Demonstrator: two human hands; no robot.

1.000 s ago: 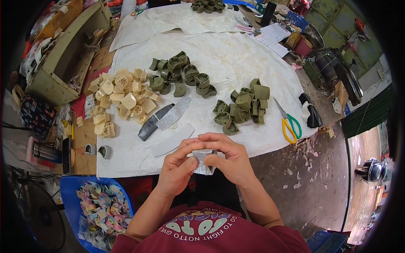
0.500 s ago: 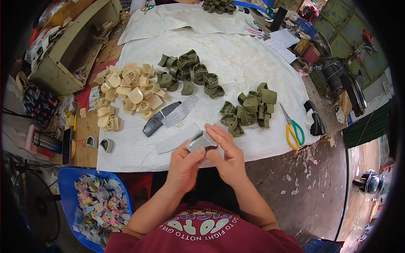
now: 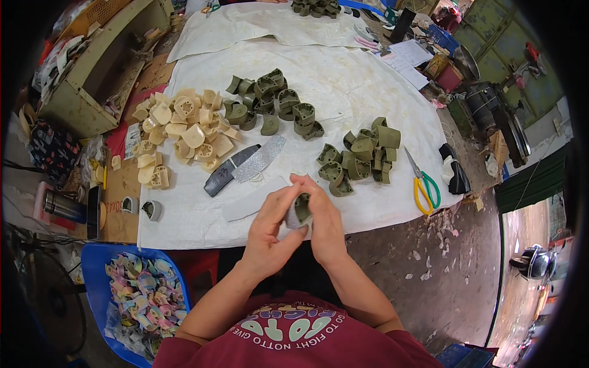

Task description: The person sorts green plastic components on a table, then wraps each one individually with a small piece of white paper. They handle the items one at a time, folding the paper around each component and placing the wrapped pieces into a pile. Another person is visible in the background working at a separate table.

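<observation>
Between my two hands, near the front edge of the cloth-covered table, is a green shoe heel (image 3: 302,207) with a silver-grey covering around its side. Its hollow end faces up. My left hand (image 3: 269,228) cups one side, thumb at the bottom, and my right hand (image 3: 326,226) presses the other side. Just beyond my left hand lies a pale strip (image 3: 248,201) on the cloth. Farther off, a silver glitter strip (image 3: 265,158) overlaps a dark strip (image 3: 222,179). Two covered heels stand at the left, one on the cloth (image 3: 151,210) and one on cardboard (image 3: 129,205).
Piles of beige heels (image 3: 190,126) and green heels (image 3: 362,150) lie on the white cloth (image 3: 343,73). Scissors (image 3: 423,184) with yellow and green handles rest at the right. A blue tub (image 3: 92,276) of colourful scraps stands below the left table edge.
My hands have turned the covered heel so its hollow end shows upward. My right fingers, raised before, now close against its side, with my left fingers wrapped round the other.
</observation>
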